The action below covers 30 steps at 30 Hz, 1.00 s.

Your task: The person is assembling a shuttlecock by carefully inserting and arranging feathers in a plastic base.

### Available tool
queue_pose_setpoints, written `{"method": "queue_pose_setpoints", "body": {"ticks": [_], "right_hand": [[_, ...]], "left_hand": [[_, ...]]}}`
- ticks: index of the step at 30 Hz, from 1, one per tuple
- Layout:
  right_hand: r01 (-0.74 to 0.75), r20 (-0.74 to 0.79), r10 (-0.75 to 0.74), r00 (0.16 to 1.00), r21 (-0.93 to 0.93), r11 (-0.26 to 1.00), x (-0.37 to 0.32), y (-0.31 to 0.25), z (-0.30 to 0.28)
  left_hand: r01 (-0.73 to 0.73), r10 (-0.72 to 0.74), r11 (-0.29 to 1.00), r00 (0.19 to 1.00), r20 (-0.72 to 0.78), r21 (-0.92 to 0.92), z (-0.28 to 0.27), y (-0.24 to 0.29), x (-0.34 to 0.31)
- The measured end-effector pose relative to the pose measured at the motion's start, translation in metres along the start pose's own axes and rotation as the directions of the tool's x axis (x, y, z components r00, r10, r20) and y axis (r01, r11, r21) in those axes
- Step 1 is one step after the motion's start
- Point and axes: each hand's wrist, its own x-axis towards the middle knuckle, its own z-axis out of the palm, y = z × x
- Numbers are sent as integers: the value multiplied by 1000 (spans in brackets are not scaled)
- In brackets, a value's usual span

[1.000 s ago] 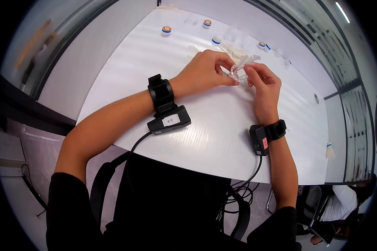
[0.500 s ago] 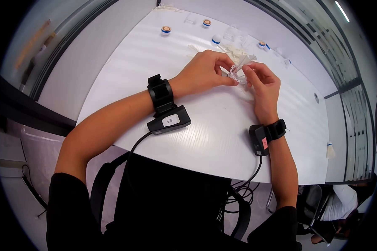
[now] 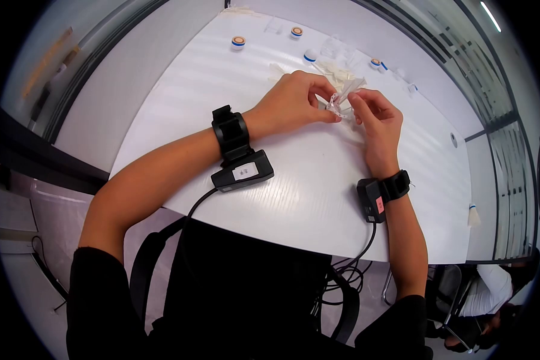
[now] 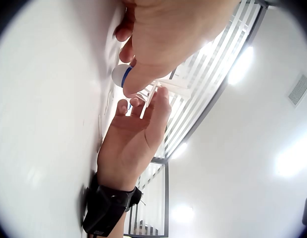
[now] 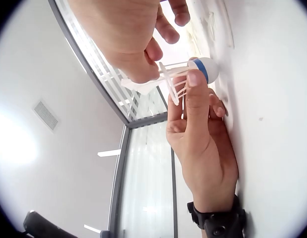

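Observation:
Between the two hands, close over the white table (image 3: 282, 198), is a shuttlecock (image 5: 209, 69) with a round white base and a blue band. White feathers (image 5: 138, 85) stand out from the base, and a thin white ring (image 5: 169, 84) sits around their shafts. My left hand (image 3: 288, 105) grips it by the base, thumb along the blue band in the right wrist view. Opposite, my right hand (image 3: 381, 123) pinches at the feathers beside the ring with thumb and forefinger; its other fingers are loosely bent.
Behind the hands lies a pile of loose white feathers (image 3: 340, 73). Farther back stand several blue-banded bases, such as one with a tan top (image 3: 238, 42), and clear plastic pieces (image 3: 335, 47). Another shuttlecock (image 3: 474, 216) is at the right edge. A seated person (image 3: 489, 291) is at lower right.
Since a second ago the feather tips and the right fingertips have shifted slightly left. The left hand has kept its place and its grip on the shuttlecock.

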Motion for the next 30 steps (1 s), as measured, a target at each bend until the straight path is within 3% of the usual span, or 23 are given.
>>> {"method": "queue_pose_setpoints", "body": {"ticks": [23, 30], "right_hand": [[31, 12, -31, 999, 11, 999, 0, 2, 2], [76, 0, -76, 997, -71, 995, -1, -3, 5]], "left_hand": [[24, -24, 1000, 999, 30, 5, -2, 3, 1], [17, -17, 1000, 999, 31, 12, -2, 4, 1]]}}
